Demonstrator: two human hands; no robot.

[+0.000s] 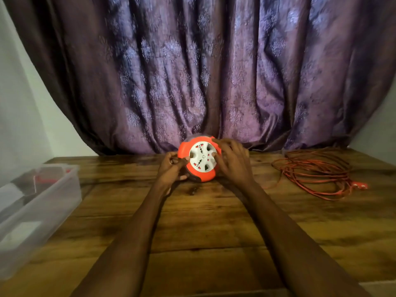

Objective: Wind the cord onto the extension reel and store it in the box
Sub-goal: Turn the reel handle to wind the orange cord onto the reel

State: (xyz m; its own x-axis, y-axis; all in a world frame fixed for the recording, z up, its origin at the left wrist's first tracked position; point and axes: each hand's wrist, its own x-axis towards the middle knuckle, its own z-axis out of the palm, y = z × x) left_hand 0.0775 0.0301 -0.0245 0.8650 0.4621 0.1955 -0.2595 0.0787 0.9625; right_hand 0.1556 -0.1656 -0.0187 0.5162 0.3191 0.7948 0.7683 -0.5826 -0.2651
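While the reel (199, 160) stood tilted up on its edge near the far side of the wooden table (214, 228), both hands closed in on it from either side, most likely so its white socket face would stay turned toward the person. The left hand (171, 169) was curled against the orange rim at the lower left, its thumb pressed near the edge of the white face; the fingers were bent in tight, and they seemed to pinch the rim or something small beside it, though which could not be told. The right hand (232, 160) lay spread over the upper right of the reel, fingers half open and draped across rim and face, one fingertip touching the white disc, a grip that looked suited to turning the face rather than lifting it. The cord (315, 172) sat well apart to the right in a loose red heap, its plug end at the far right of the pile, and a thin strand ran back toward the reel and passed from view behind the right wrist. Winding therefore seemed barely begun. The clear plastic box (53, 200) waited at the left table edge, open, with some dark items already inside, placed within reach for the final step, which had not yet been done
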